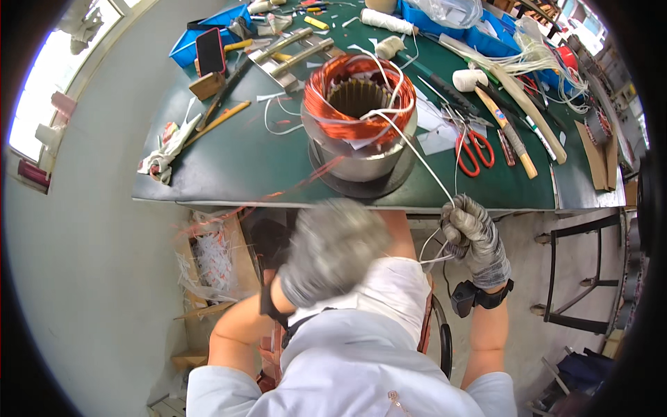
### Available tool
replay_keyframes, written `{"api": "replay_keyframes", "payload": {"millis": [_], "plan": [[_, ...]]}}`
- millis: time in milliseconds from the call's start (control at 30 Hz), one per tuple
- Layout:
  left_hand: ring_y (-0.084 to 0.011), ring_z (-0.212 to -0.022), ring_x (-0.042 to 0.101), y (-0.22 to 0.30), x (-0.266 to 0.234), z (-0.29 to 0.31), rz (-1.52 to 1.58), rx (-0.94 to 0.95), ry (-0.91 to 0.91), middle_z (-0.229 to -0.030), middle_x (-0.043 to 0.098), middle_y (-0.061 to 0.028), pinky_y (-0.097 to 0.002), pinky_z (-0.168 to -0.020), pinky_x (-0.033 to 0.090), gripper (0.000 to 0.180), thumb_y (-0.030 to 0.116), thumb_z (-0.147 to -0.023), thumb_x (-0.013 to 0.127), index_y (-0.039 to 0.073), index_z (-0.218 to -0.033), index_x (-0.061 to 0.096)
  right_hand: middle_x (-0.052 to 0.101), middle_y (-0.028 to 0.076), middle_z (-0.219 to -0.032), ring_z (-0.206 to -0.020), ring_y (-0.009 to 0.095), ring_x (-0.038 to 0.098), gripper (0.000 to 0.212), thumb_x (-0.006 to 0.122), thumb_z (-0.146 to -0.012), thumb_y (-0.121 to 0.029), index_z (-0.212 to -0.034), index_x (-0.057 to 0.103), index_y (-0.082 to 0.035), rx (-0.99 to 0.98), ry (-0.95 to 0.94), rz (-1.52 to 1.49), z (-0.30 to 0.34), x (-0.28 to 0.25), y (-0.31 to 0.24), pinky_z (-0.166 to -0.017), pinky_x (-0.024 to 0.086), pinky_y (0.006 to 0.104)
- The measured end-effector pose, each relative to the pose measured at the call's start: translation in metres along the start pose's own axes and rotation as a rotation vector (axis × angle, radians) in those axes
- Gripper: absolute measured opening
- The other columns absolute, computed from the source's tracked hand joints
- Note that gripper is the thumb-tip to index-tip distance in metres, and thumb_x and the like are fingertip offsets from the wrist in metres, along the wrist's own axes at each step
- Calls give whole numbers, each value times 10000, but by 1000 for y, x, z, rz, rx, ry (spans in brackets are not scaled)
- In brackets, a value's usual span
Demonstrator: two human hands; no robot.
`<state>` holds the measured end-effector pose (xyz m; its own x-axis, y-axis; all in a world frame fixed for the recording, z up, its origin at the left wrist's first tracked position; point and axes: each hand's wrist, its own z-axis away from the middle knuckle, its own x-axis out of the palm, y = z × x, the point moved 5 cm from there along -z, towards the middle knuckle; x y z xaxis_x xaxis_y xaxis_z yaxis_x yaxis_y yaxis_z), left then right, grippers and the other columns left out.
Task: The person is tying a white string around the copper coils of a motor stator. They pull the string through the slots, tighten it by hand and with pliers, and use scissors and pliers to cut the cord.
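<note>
Daylight floods in from an overexposed white window at the far left, washing out its frame. The dark green tabletop is evenly lit, with soft shadow under the shiny steel cylinder wound with copper wire. The grey-gloved left hand is smeared by motion blur; the grey-gloved right hand is sharp. Straight edges bow toward the black rim.

A green-topped workbench stands on a pale concrete floor, a bright window at left.
</note>
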<state>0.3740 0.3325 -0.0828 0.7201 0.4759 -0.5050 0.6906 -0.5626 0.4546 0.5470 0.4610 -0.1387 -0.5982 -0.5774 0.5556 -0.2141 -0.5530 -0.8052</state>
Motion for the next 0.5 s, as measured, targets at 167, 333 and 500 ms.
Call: {"api": "replay_keyframes", "payload": {"millis": [167, 333, 500], "plan": [[-246, -789, 550, -34, -18, -36, -566, -2, 110, -903, 562, -55, -395, -712, 428, 259, 82, -707, 587, 132, -959, 619, 563, -29, -685, -579, 35, 540, 131, 600, -844, -199, -904, 579, -84, 60, 95, 83, -1, 11, -6, -505, 449, 171], [-203, -884, 490, -42, 13, -36, -897, 35, 48, -972, 503, -13, -394, -790, 388, 301, 230, -667, 643, 240, -968, 632, 567, -27, -691, -587, 27, 542, 153, 604, -840, -209, -905, 578, -73, 60, 109, 98, -7, 15, -7, -510, 468, 163], [-289, -1059, 424, -45, 14, -18, -577, -276, 64, -1101, 494, -71, -448, -928, 293, 451, 277, -607, 693, 185, -1043, 620, 556, -13, -712, -603, 44, 529, 143, 613, -835, -169, -910, 582, -51, -29, 64, 90, -15, 23, -12, -506, 419, 154]]}}
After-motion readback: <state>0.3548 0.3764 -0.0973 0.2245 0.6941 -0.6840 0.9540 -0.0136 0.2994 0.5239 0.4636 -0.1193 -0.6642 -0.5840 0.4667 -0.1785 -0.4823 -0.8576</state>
